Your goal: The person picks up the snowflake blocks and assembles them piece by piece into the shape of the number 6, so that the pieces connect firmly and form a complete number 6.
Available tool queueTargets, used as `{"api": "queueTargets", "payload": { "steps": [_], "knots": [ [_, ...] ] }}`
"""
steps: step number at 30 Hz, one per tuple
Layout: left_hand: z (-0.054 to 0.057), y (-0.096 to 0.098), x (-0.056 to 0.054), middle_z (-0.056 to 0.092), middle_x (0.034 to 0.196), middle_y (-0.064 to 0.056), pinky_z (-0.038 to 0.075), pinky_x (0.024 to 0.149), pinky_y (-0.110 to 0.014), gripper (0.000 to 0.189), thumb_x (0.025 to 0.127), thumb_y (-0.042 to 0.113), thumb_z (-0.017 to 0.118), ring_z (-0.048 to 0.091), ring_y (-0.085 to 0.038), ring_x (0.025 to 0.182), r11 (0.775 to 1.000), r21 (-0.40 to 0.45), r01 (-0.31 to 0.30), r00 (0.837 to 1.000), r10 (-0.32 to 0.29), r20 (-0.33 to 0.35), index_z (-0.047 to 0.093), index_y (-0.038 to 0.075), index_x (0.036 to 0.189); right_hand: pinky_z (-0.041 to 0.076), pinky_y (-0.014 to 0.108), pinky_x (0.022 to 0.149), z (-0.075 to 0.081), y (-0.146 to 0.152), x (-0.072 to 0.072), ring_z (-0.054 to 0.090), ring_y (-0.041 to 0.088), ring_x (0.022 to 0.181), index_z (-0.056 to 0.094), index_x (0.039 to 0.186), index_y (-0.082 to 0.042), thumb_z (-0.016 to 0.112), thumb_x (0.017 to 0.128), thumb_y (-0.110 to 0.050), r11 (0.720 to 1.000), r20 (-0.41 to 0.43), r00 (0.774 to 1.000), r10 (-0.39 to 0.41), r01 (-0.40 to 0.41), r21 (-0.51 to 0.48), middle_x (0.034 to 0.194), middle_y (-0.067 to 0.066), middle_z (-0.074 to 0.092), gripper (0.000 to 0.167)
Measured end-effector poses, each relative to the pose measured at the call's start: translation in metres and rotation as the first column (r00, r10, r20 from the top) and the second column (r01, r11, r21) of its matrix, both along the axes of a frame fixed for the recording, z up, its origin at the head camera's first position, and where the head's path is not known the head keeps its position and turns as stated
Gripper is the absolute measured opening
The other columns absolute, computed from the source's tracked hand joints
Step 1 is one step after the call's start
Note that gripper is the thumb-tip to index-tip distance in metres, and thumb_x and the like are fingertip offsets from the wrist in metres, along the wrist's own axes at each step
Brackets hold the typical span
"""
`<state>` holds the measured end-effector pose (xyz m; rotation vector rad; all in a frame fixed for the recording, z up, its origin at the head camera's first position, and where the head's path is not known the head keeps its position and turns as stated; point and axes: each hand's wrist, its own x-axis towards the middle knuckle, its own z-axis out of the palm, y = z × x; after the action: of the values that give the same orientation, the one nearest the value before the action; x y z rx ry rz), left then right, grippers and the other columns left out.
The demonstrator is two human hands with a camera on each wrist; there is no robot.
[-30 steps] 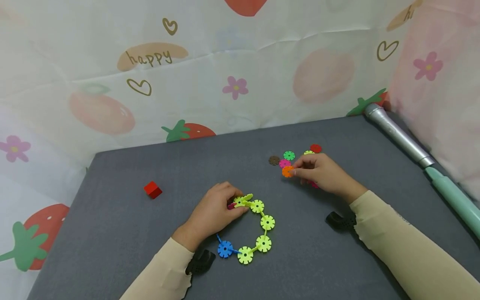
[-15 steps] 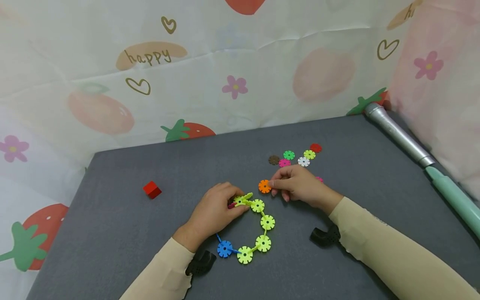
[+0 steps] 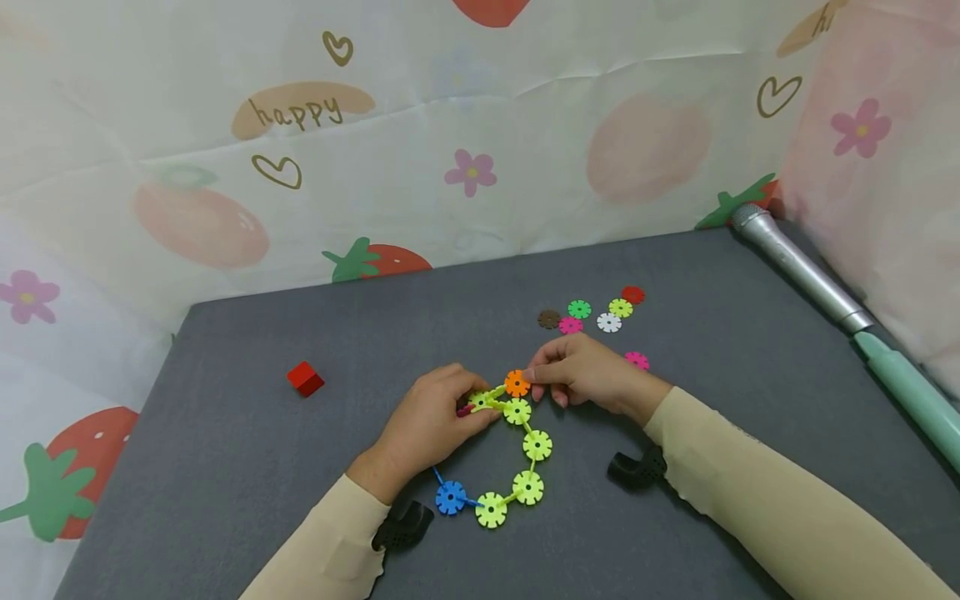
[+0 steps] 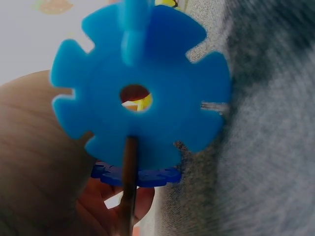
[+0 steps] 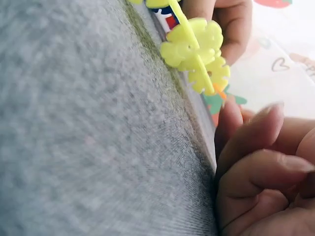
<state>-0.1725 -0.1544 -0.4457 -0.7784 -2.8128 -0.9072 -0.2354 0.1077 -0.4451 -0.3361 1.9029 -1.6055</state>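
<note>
Tan sleeves [image 3: 780, 492] w/ black wrist devices [image 3: 405, 527] reach in over the near part of a grey tabletop [image 3: 225, 500]. Btwn them curves a chain [image 3: 491, 518] of lime discs [image 3: 528, 494] & blue discs [image 3: 444, 498], partly hidden by the L hand [image 3: 423, 425]. That hand, thumb & fingers clamped on the chain's far lime end, also covers most of a dark-red pc. [image 3: 465, 411]. Just beyond, the R hand [image 3: 592, 371] pinches an orange disc [image 3: 517, 390] btwn thumb & finger, its edge meeting the lime disc by the L hand; can't tell if the notches have locked. A red cube [image 3: 305, 379] sits well apart, tabletop's L side. Past the R hand lie loose discs [image 3: 604, 322], incl. pink, brown, white, green, yellow & red. Farther back, a silver-&-mint mic [image 3: 806, 267] runs along the R edge, nr. a fruit-&-flower-print backdrop [image 3: 540, 133] reading "happy."
</note>
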Motion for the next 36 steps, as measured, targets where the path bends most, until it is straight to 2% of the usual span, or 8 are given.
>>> {"api": "queueTargets", "payload": {
  "steps": [14, 17, 20, 22, 24, 28, 31, 36],
  "knots": [
    [-0.0003, 0.0028, 0.0007, 0.078, 0.100, -0.004, 0.062, 0.077, -0.035, 0.016, 0.095, 0.013, 0.087, 0.074, -0.018, 0.089, 0.988, 0.111, 0.111, 0.986, -0.095, -0.139, 0.087, 0.006, 0.109, 0.041, 0.021, 0.052, -0.0034, -0.0053, 0.0020, 0.052, 0.010, 0.060, 0.072, 0.104, 0.002, 0.066, 0.111, -0.009, 0.992, 0.065, 0.998, -0.009, 0.017, -0.126, 0.087, 0.011, 0.070, 0.014],
    [-0.0010, 0.0017, -0.0003, 0.079, 0.102, -0.003, 0.061, 0.077, -0.034, 0.017, 0.096, 0.014, 0.086, 0.074, -0.017, 0.090, 0.984, 0.157, 0.090, 0.994, -0.079, -0.072, 0.087, 0.006, 0.111, 0.041, 0.021, 0.053, -0.0041, -0.0056, 0.0020, 0.051, 0.010, 0.060, 0.072, 0.104, 0.002, 0.066, 0.110, -0.008, 0.990, 0.061, 0.998, -0.012, 0.020, -0.138, 0.087, 0.011, 0.070, 0.013],
    [0.0003, -0.0006, -0.0012, 0.079, 0.101, 0.001, 0.060, 0.075, -0.034, 0.017, 0.101, 0.018, 0.082, 0.072, -0.014, 0.088, 0.972, 0.235, 0.017, 0.995, -0.040, 0.094, 0.086, 0.008, 0.114, 0.040, 0.022, 0.054, -0.0042, -0.0054, 0.0019, 0.051, 0.011, 0.060, 0.072, 0.105, 0.002, 0.065, 0.110, -0.007, 0.989, 0.059, 0.998, -0.010, 0.019, -0.144, 0.087, 0.011, 0.069, 0.013],
    [0.0014, -0.0023, -0.0020, 0.079, 0.101, 0.003, 0.060, 0.077, -0.035, 0.018, 0.105, 0.022, 0.078, 0.072, -0.013, 0.088, 0.957, 0.283, -0.056, 0.973, -0.011, 0.229, 0.085, 0.010, 0.117, 0.040, 0.022, 0.054, -0.0040, -0.0055, 0.0018, 0.051, 0.012, 0.061, 0.071, 0.106, 0.003, 0.065, 0.111, -0.007, 0.989, 0.058, 0.998, -0.007, 0.016, -0.147, 0.087, 0.011, 0.069, 0.013],
    [0.0026, -0.0034, -0.0028, 0.078, 0.102, 0.003, 0.060, 0.079, -0.037, 0.021, 0.107, 0.025, 0.076, 0.072, -0.014, 0.090, 0.937, 0.327, -0.122, 0.936, -0.001, 0.352, 0.084, 0.010, 0.120, 0.041, 0.022, 0.055, -0.0040, -0.0057, 0.0021, 0.051, 0.012, 0.062, 0.071, 0.106, 0.003, 0.064, 0.111, -0.007, 0.988, 0.063, 0.998, -0.007, 0.016, -0.152, 0.088, 0.011, 0.069, 0.013],
    [0.0032, -0.0027, -0.0053, 0.078, 0.106, 0.001, 0.058, 0.081, -0.039, 0.027, 0.106, 0.030, 0.077, 0.071, -0.020, 0.095, 0.908, 0.374, -0.187, 0.865, -0.029, 0.501, 0.082, 0.010, 0.122, 0.042, 0.022, 0.056, -0.0040, -0.0070, 0.0032, 0.052, 0.012, 0.063, 0.071, 0.107, 0.003, 0.064, 0.111, -0.007, 0.987, 0.058, 0.998, 0.004, 0.006, -0.161, 0.088, 0.011, 0.069, 0.013],
    [0.0029, -0.0013, -0.0066, 0.079, 0.103, -0.001, 0.057, 0.078, -0.038, 0.026, 0.103, 0.028, 0.080, 0.071, -0.022, 0.092, 0.891, 0.402, -0.210, 0.841, -0.046, 0.540, 0.082, 0.008, 0.119, 0.043, 0.023, 0.057, -0.0040, -0.0080, 0.0043, 0.052, 0.013, 0.064, 0.071, 0.107, 0.003, 0.065, 0.111, -0.007, 0.986, 0.044, 0.999, 0.008, 0.000, -0.169, 0.089, 0.011, 0.069, 0.013],
    [0.0012, -0.0009, -0.0074, 0.080, 0.093, -0.006, 0.056, 0.070, -0.033, 0.020, 0.101, 0.020, 0.082, 0.070, -0.022, 0.081, 0.855, 0.453, -0.252, 0.820, -0.059, 0.569, 0.079, 0.003, 0.112, 0.043, 0.024, 0.057, -0.0051, -0.0093, 0.0043, 0.051, 0.013, 0.065, 0.072, 0.105, 0.003, 0.066, 0.110, -0.007, 0.986, 0.014, 1.000, 0.005, -0.003, -0.170, 0.087, 0.012, 0.069, 0.013]
  ]
}}
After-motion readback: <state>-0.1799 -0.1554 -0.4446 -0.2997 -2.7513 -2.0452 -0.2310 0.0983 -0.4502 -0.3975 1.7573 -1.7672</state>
